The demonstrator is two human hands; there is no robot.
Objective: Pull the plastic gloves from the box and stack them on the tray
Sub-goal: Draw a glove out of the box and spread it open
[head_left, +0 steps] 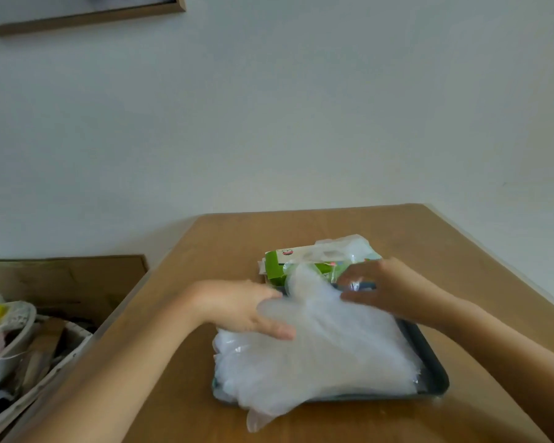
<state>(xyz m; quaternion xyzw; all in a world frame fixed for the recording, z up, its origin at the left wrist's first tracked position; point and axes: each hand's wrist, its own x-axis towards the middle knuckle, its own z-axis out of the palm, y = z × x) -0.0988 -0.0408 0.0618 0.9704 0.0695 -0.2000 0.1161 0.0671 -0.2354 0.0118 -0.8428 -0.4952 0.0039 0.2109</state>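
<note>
A green and white glove box [277, 265] lies on the wooden table behind a dark tray [435, 369]. A thick stack of clear plastic gloves [317, 356] covers the tray and hangs over its left and front edges. More clear plastic [343, 247] bulges from the box top. My left hand [237, 306] lies on the stack's left side with the top glove's thumb part over its fingers. My right hand [384, 286] hovers at the stack's far right, fingers curled and pinching the top glove's edge near the box.
The wooden table [397, 231] ends at a white wall behind and on the right. Left of the table, lower down, stand a cardboard box [77, 282] and a white basket [23, 334] with mixed clutter.
</note>
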